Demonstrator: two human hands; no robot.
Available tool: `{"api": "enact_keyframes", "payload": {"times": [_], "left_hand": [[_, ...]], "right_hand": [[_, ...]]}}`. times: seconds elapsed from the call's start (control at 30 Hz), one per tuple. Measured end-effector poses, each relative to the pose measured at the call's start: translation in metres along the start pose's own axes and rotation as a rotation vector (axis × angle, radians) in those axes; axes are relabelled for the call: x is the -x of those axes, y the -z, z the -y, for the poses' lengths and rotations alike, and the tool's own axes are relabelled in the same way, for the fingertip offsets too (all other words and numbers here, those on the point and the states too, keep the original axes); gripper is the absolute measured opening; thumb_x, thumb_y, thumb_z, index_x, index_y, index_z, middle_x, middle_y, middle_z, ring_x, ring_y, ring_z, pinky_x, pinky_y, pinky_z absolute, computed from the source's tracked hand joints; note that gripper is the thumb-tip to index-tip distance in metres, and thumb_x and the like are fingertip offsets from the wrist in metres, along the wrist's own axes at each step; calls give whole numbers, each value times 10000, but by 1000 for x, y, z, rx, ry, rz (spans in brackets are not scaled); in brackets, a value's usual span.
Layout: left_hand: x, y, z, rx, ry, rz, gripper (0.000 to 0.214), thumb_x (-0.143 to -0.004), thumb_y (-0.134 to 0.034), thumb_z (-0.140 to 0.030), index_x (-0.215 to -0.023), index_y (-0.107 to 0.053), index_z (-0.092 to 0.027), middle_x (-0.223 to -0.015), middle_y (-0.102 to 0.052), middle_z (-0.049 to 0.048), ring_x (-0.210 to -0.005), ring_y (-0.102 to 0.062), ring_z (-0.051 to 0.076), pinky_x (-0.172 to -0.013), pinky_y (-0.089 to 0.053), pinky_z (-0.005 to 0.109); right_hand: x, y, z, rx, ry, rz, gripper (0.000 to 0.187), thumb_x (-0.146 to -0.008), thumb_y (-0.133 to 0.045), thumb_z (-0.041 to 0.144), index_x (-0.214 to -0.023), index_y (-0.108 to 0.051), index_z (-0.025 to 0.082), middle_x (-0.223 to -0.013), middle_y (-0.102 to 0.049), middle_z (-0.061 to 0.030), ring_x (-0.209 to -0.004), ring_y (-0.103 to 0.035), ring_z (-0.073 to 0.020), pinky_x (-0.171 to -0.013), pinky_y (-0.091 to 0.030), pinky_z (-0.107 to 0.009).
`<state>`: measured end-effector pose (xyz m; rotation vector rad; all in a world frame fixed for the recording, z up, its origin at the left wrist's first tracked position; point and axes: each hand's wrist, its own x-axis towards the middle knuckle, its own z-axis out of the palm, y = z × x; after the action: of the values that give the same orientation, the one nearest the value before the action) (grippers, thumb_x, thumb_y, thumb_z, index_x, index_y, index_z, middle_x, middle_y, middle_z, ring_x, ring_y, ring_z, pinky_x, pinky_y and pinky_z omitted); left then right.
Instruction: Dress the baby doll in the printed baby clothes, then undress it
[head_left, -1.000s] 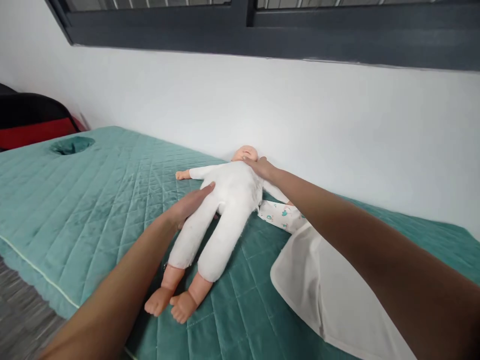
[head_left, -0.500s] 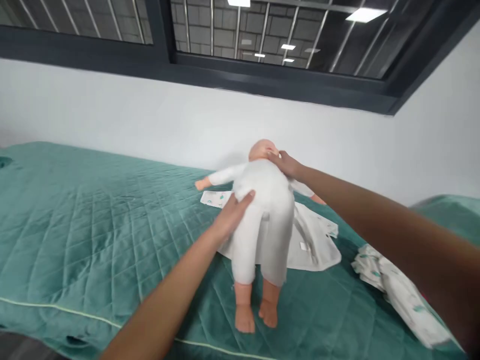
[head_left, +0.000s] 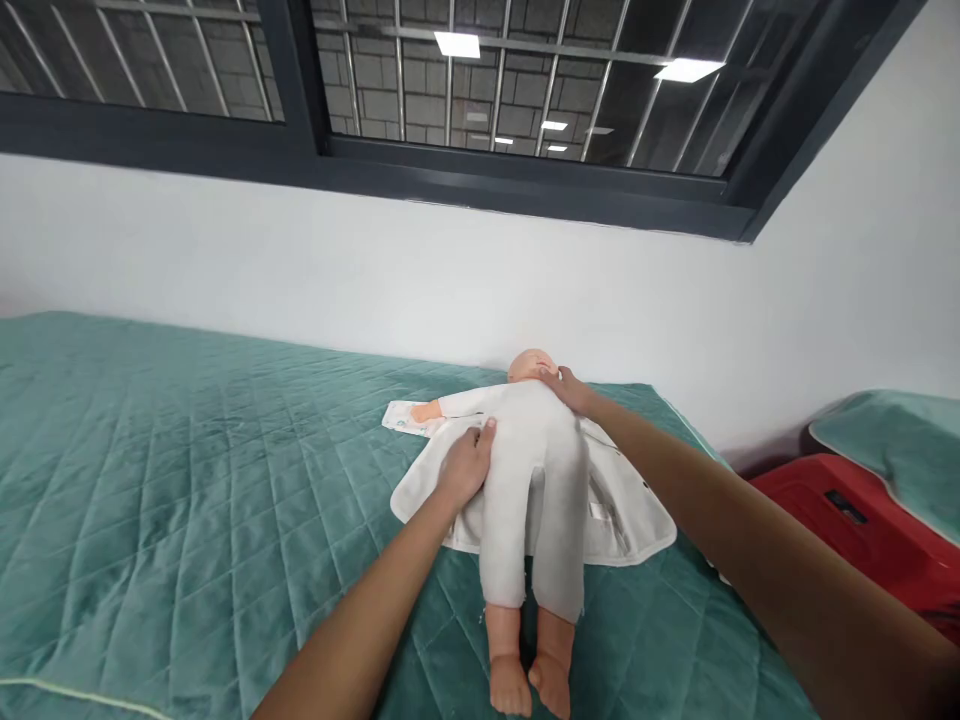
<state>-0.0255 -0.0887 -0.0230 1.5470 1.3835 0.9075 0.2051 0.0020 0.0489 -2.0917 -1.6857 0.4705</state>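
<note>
A baby doll (head_left: 536, 430) with a white cloth body lies along a spread-out baby jacket (head_left: 637, 525), its bare plastic feet toward me. My left hand (head_left: 469, 460) grips the doll's side near the waist, thumb on top and the other fingers partly hidden. Up by the neck and the side of the head, my right hand (head_left: 566, 388) holds the doll, its fingers partly out of sight behind it. One doll arm stretches left over a printed jacket sleeve (head_left: 399, 416); the other is hidden by my right forearm.
A green quilted bedspread (head_left: 225, 480) lies underneath. White wall (head_left: 300, 270) rises behind, below a dark-framed window (head_left: 525, 185) with bars outside. On the right sits a red case (head_left: 825, 500), partly covered by green cloth (head_left: 892, 440).
The doll has come down from a raised, tilted pose onto the jacket, both hands still holding it. My view has shifted, bringing the red case into sight.
</note>
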Motion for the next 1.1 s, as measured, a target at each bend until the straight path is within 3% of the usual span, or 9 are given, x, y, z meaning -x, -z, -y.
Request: {"api": "enact_keyframes", "payload": {"times": [0.07,0.17,0.27,0.33,0.43,0.6,0.73,0.9,1.1], "left_hand": [[-5,4,8,-265,-94,-125,504,-1026,-287,-513,-1073,-654,-171,-1097,-732,168,-1095,-670,307,-971,-480,424],[-8,6,16,-625,-208,-234,289,-1001,-394,-282,-1142,-630,-192,-1185,-677,146,-1153,-608,291,-962,-471,400],[-11,4,19,-847,-225,-254,272,-945,-462,-176,-1169,-617,-180,-1252,-611,161,-1205,-546,316,-990,-458,439],[-19,4,19,-877,-175,-248,284,-944,-449,-151,-1183,-602,-150,-1262,-587,188,-1211,-536,330,-986,-459,466],[-35,7,19,-844,-149,-195,288,-959,-405,-136,-1174,-596,-137,-1243,-591,199,-1204,-549,320,-922,-485,430],[-51,16,27,-777,-180,-165,213,-960,-446,-188,-1080,-621,-166,-1128,-672,146,-1104,-618,290,-836,-488,372],[-54,21,35,-689,-173,-201,203,-980,-446,-253,-1035,-634,-201,-1077,-712,121,-1015,-654,271,-785,-466,348],[-62,29,42,-121,-120,-359,161,-890,-593,-336,-819,-645,-202,-809,-708,66,-822,-644,234,-753,-437,323],[-65,39,50,115,-128,-357,131,-750,-629,-298,-757,-648,-168,-810,-720,67,-775,-632,209,-733,-455,311]], "right_hand": [[-1,8,1,105,23,-30,797,-942,-336,747,-1377,-503,100,-1327,-633,-259,-1229,-620,-363,-1016,-455,-458],[5,15,14,230,60,-111,692,-992,-258,660,-1324,-528,116,-1211,-675,-251,-1167,-627,-393,-967,-452,-505],[17,-2,41,300,210,-108,547,-1033,-234,505,-1313,-531,141,-1239,-665,-205,-1163,-621,-327,-962,-462,-429],[24,-24,63,337,374,-39,438,-1006,-392,440,-1326,-534,176,-1340,-627,-155,-1251,-566,-276,-1037,-426,-370],[28,-59,93,409,562,97,444,-898,-602,329,-1328,-550,228,-1426,-580,-106,-1342,-489,-271,-1108,-368,-384],[17,-93,113,520,547,235,333,-818,-639,208,-1146,-648,155,-1189,-706,-168,-1097,-653,-342,-958,-460,-469],[12,-84,107,500,539,245,290,-828,-653,325,-1096,-662,217,-1140,-737,-105,-1035,-680,-321,-851,-496,-397],[19,-56,88,416,550,212,361,-859,-614,395,-1196,-613,263,-1236,-712,-40,-1066,-668,-269,-771,-478,-323],[37,-46,68,358,580,243,472,-899,-525,675,-1076,-648,255,-1176,-724,-52,-1018,-663,-270,-752,-450,-330]]}}
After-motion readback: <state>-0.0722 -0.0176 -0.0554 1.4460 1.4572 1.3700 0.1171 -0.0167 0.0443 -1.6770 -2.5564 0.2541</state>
